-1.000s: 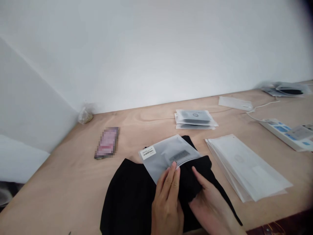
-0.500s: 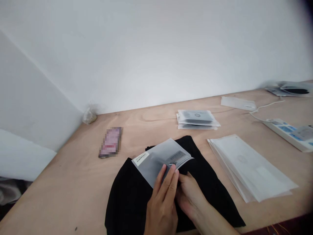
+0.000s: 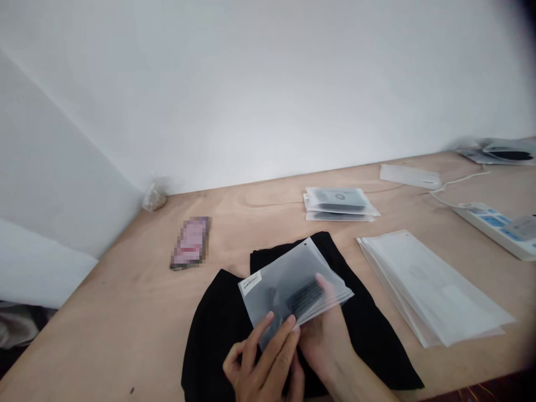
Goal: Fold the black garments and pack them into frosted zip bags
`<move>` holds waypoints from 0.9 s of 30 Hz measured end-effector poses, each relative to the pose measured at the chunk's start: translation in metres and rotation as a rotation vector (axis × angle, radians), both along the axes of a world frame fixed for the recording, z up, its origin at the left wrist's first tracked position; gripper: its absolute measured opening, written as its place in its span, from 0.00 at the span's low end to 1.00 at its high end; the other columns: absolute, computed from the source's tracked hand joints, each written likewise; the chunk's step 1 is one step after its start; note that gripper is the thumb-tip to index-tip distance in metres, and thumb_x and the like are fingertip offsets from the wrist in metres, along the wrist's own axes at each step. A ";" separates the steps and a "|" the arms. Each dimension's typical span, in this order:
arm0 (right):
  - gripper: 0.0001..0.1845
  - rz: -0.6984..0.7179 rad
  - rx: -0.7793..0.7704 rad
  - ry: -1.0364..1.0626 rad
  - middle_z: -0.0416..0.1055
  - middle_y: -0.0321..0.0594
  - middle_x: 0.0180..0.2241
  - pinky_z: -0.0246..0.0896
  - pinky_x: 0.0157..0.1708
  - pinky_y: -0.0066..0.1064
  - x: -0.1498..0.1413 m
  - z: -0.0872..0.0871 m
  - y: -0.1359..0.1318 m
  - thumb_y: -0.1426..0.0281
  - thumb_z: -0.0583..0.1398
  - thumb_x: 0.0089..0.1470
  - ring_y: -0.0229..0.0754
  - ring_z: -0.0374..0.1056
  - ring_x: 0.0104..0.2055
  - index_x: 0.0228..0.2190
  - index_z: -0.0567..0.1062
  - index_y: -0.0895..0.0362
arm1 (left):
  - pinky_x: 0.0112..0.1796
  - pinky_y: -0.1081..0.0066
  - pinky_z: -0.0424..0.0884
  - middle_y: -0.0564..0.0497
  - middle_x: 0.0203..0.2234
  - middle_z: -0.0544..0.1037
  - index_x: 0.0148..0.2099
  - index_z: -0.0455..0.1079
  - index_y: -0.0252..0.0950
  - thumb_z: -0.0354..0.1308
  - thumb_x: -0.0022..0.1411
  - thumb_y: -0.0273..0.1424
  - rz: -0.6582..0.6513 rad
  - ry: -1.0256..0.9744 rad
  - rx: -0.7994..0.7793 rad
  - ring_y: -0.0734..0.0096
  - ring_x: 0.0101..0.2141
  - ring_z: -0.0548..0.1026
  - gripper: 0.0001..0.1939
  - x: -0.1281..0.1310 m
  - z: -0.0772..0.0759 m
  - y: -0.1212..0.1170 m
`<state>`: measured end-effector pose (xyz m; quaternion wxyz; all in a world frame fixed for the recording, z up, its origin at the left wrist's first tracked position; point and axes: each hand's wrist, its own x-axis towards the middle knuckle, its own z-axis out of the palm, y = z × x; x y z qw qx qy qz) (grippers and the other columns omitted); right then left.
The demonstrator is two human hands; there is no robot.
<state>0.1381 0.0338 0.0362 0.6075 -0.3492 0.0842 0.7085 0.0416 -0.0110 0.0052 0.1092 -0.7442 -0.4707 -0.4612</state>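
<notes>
A frosted plastic bag [image 3: 276,285] with a white barcode label at its left corner and dark print near its right side is held tilted over a folded black garment [image 3: 213,335]. My left hand [image 3: 263,363] grips the near edge of the bag, its fingers on top. My right hand [image 3: 324,335] is at the right-hand end of the bag, where layered edges show. A blurred digit of it appears through or against the film, and its other fingers are hidden. The garment lies flat beneath both hands.
To the right lies a stack of frosted bags [image 3: 431,285]. Farther back are packed bags with dark contents [image 3: 341,201], a small white bag [image 3: 410,176] and a power strip [image 3: 498,229] with a cable. A phone [image 3: 190,243] and a small clear bag [image 3: 154,198] are on the left.
The bag has shifted right and turned slightly. My right hand has moved up from beneath the near edge to the bag's right end, and my left hand's fingers have spread and slid down.
</notes>
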 end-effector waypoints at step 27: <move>0.24 0.662 0.730 -1.889 0.51 0.32 0.62 0.32 0.60 0.55 0.047 -0.004 -0.006 0.61 0.50 0.59 0.51 0.40 0.64 0.57 0.58 0.41 | 0.47 0.54 0.71 0.50 0.55 0.68 0.59 0.60 0.34 0.44 0.62 0.23 -0.166 0.506 -0.254 0.52 0.62 0.48 0.22 -0.005 -0.010 0.022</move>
